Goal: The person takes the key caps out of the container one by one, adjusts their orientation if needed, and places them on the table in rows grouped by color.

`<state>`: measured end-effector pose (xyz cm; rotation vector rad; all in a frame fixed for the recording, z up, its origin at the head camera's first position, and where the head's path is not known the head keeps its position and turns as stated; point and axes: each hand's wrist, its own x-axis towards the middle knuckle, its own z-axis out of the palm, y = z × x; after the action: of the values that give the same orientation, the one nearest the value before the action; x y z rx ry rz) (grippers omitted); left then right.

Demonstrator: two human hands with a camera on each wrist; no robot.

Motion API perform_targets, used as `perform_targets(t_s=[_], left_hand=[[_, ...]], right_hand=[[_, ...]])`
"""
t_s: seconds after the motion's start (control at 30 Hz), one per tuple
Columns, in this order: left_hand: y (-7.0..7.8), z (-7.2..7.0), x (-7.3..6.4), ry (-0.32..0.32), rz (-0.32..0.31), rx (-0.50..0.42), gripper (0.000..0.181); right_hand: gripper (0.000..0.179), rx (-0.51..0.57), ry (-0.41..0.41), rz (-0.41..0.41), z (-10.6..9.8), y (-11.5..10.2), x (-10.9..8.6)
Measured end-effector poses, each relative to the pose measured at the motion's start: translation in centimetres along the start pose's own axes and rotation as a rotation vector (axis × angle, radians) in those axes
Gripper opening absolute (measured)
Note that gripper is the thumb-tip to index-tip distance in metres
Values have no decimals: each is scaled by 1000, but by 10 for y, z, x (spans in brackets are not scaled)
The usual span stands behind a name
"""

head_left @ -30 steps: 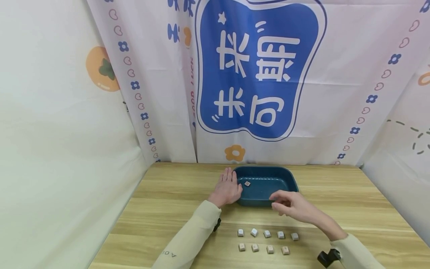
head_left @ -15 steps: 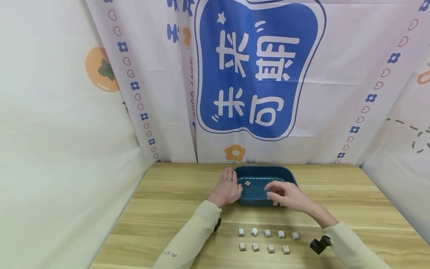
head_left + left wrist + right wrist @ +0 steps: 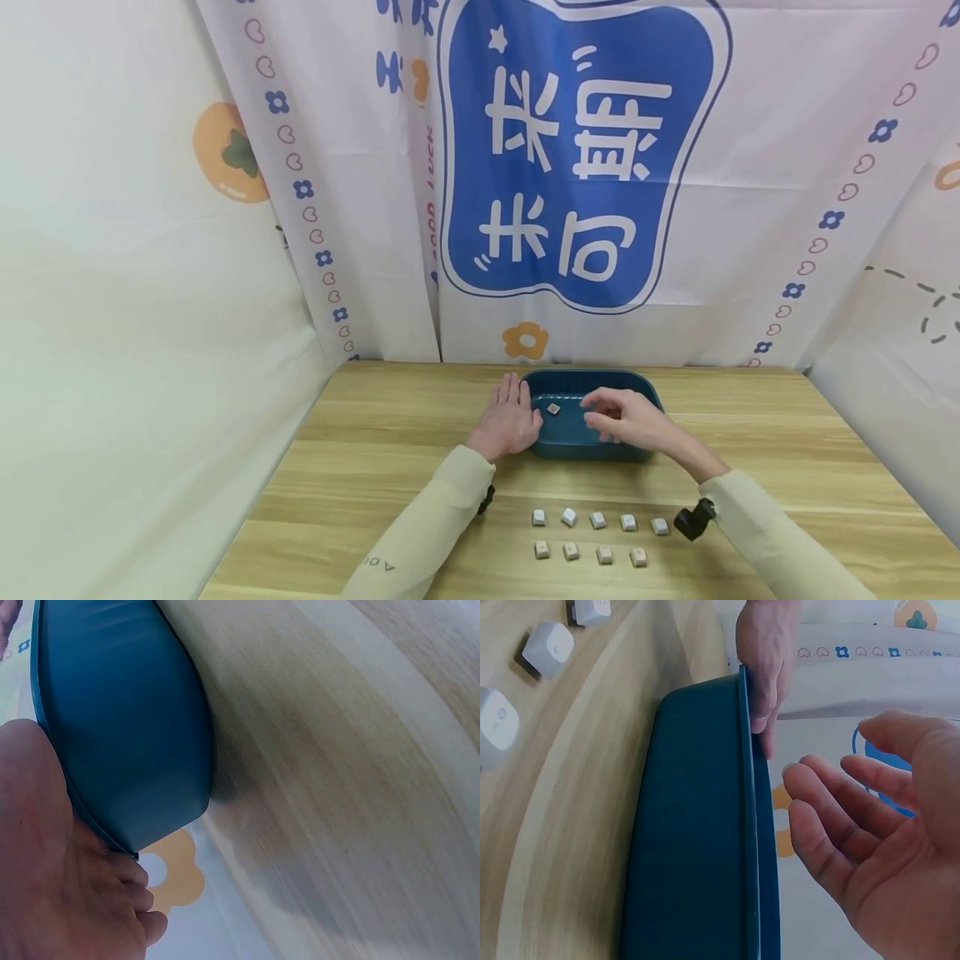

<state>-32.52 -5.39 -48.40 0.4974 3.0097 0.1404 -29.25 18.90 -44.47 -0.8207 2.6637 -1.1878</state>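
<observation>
A dark teal rectangular tray sits at the back of the table, with one small pinkish keycap lying in its left part. Straight fingers of my left hand rest along the tray's left rim; the left wrist view has this hand right against the rim. Over the right half of the tray hovers my right hand, fingers loosely bent. The right wrist view shows its thumb and fingers apart with nothing between them, above the tray's rim.
In front of the tray, two rows of small keycaps lie on the wooden table: white keycaps in the back row and cream keycaps in the front row. A printed cloth hangs behind the table.
My right hand has moved left and farther back, from the tray's front right edge to over its inside. The left hand, tray and keycaps have stayed in place.
</observation>
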Motion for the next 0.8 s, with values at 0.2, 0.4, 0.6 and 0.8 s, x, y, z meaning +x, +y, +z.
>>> perform_targets(t_s=[0.2, 0.4, 0.6, 0.8], left_hand=[[0, -1, 1, -2, -2, 5, 64], [1, 0, 2, -2, -10, 16, 65], [2, -1, 2, 0, -16, 21, 65], [1, 0, 1, 10, -4, 16, 65]], right_hand=[[30, -5, 36, 42, 2, 4, 11], [29, -11, 66, 60, 9, 12, 22], [30, -49, 75, 29, 17, 17, 33], [31, -115, 66, 36, 24, 25, 42]])
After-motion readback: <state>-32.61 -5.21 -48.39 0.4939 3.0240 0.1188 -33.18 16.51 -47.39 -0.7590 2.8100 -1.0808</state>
